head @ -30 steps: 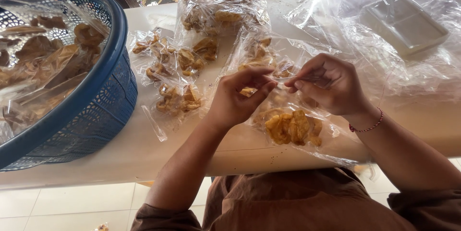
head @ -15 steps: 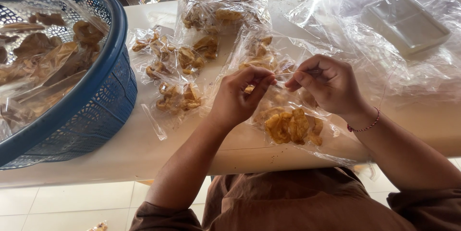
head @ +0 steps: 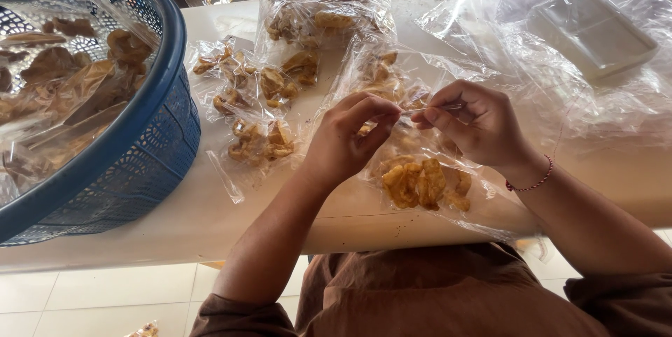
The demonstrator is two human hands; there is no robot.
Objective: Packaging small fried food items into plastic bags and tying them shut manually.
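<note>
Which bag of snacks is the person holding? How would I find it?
Start at the big blue basket on the white table and go right, past the small snack bags. The clear bag of golden fried crackers lies nearest the person, its top pinched between the left hand and right hand.

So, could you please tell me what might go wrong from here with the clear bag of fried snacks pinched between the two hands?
1. The clear bag hangs partly past the table edge, held only by a fingertip grip of the left hand and right hand; a slip could drop it to the floor.
2. Its neck is twisted thin, so it may tear.
3. The filled bags lie close by and could get nudged.
</note>
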